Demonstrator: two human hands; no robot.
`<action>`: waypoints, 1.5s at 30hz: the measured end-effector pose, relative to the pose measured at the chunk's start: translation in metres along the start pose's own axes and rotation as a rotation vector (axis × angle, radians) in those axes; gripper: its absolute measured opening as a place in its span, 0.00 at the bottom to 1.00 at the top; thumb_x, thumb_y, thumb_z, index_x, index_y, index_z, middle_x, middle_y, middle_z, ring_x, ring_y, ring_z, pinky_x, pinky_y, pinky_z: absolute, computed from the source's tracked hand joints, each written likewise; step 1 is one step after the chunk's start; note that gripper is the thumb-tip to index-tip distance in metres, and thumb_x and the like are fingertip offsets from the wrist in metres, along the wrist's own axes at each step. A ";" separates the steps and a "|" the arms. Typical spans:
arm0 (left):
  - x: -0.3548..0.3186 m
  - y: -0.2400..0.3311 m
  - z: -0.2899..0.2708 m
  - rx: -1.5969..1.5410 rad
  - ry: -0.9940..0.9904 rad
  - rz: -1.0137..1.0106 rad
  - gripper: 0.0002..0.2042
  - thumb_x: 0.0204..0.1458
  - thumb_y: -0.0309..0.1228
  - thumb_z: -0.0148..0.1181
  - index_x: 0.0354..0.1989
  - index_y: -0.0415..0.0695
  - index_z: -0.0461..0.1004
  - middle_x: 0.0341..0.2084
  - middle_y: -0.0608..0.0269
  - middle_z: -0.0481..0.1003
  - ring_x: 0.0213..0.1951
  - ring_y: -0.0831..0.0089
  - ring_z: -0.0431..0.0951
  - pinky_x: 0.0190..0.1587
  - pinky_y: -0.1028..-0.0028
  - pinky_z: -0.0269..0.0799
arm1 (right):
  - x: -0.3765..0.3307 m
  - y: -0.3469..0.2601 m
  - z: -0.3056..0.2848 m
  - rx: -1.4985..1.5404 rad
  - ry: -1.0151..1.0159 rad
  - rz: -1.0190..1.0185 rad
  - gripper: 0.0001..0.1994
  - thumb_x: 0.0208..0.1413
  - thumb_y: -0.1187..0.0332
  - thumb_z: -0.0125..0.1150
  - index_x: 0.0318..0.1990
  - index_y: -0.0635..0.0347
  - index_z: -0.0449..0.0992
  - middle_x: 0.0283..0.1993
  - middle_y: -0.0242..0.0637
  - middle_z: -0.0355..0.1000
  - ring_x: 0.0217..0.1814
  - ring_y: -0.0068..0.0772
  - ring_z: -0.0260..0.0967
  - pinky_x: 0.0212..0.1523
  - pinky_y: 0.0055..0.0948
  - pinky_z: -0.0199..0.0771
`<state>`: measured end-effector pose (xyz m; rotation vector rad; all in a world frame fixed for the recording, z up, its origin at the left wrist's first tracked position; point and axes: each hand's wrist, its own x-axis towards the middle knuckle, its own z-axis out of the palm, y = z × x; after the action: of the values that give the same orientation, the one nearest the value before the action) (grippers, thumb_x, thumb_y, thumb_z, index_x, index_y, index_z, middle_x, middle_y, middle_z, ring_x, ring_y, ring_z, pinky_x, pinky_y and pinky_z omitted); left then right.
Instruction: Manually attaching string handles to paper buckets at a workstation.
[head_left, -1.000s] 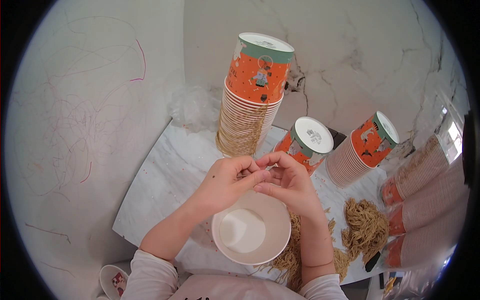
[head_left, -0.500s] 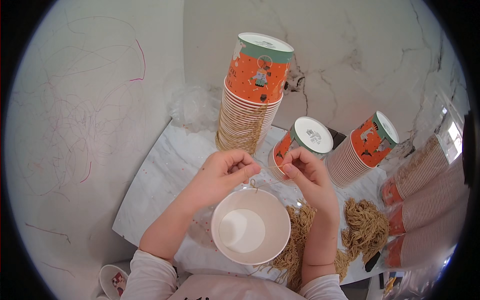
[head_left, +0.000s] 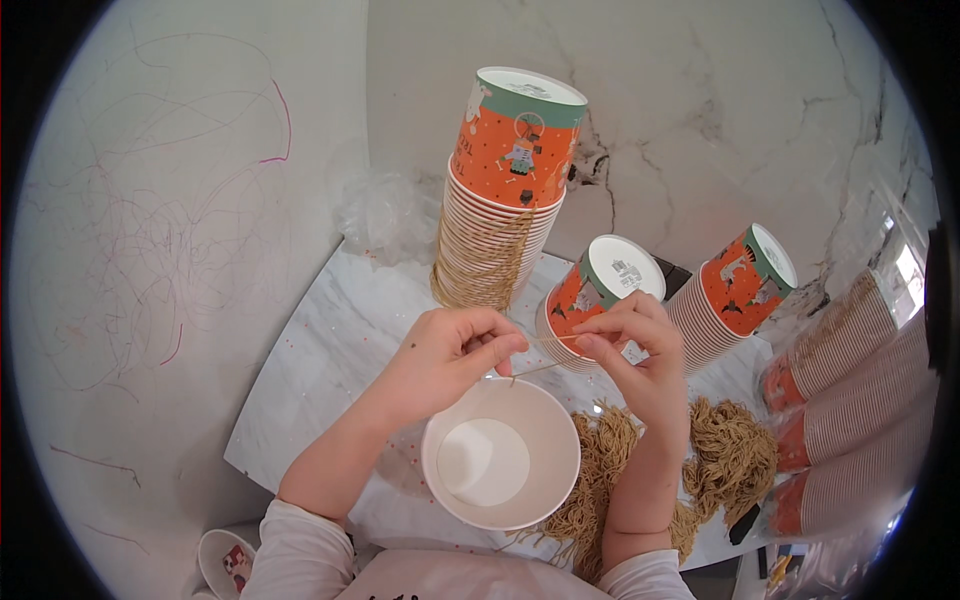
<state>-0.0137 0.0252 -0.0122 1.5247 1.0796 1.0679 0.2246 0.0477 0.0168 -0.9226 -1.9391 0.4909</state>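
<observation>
String point(head_left: 545, 343) now taut, pinched between left hand point(head_left: 450, 350) and right hand point(head_left: 630, 345); hands parted above cup point(head_left: 500, 465)

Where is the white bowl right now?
In the head view, the white paper bowl sits low in the middle, open side up, just below the left hand and right hand, with the tan string bundles on its right.

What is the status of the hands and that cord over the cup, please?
Left hand and right hand both pinching a tan cord stretched between them. Open white paper cup upright below. Nothing between cord and cup.
</observation>
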 end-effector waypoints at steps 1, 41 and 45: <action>0.000 -0.001 0.001 -0.009 0.007 0.022 0.09 0.62 0.31 0.60 0.39 0.37 0.80 0.24 0.71 0.78 0.24 0.89 0.69 0.28 0.82 0.66 | 0.000 -0.002 -0.001 0.001 -0.001 -0.001 0.07 0.48 0.76 0.73 0.36 0.59 0.85 0.34 0.32 0.71 0.38 0.27 0.68 0.36 0.23 0.69; 0.013 -0.027 -0.008 0.402 -0.207 0.141 0.11 0.49 0.20 0.62 0.42 0.39 0.77 0.36 0.59 0.82 0.38 0.69 0.83 0.42 0.69 0.78 | -0.012 0.066 -0.104 1.239 0.699 -0.015 0.07 0.72 0.66 0.49 0.46 0.59 0.69 0.27 0.24 0.58 0.23 0.16 0.50 0.21 0.19 0.53; 0.014 -0.026 -0.012 0.353 -0.169 0.078 0.09 0.50 0.20 0.62 0.40 0.38 0.79 0.34 0.57 0.83 0.38 0.68 0.83 0.43 0.69 0.78 | -0.015 0.076 -0.111 1.272 0.661 -0.049 0.07 0.72 0.67 0.49 0.47 0.59 0.70 0.28 0.25 0.60 0.24 0.16 0.51 0.21 0.19 0.54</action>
<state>-0.0260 0.0453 -0.0339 1.9140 1.1395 0.8097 0.3553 0.0818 0.0158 -0.1290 -0.7442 1.0377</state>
